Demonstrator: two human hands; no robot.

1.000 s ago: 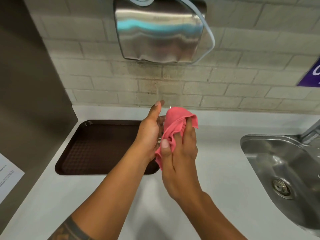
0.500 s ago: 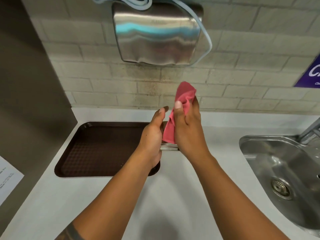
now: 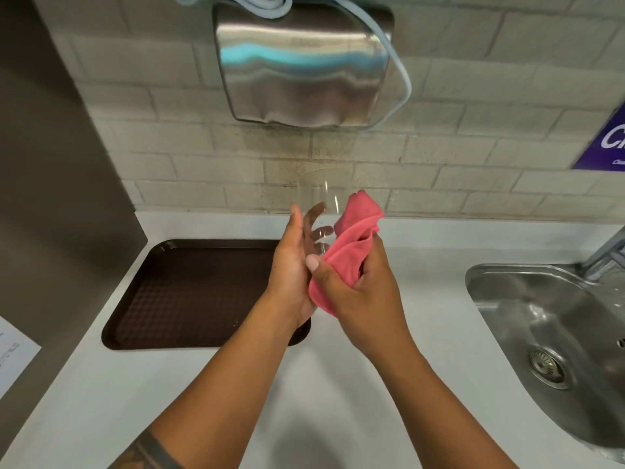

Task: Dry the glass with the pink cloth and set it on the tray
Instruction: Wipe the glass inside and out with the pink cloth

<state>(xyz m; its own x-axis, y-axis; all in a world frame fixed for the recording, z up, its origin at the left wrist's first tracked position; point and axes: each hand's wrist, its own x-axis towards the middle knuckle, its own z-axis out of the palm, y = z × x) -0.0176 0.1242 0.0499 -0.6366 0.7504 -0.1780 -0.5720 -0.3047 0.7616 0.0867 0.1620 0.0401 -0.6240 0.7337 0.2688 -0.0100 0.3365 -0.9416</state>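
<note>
So the glass (image 3: 324,198) was up in the air over the counter (image 3: 422,265), held upright against the tile wall (image 3: 473,154), just past the right end of the tray (image 3: 189,292). Being clear, it was hard to make out, mostly just a rim and a couple of glints. The left hand (image 3: 291,275) had it by the lower part, thumb up along the near side and the fingers (image 3: 313,214) wrapped round the back, visible through the glass. The right hand (image 3: 358,292) was bunched around the cloth (image 3: 351,238), thumb across the front and fingers curled in, pressing it against the right side of the glass. The top of the cloth stuck up in a fold beside the glass.

The tray was brown and sat flat on the counter to the left, under the left wrist. The sink (image 3: 541,319) was off to the right, well apart from the hands, and a steel dryer (image 3: 301,69) hung on the wall straight above the glass.
</note>
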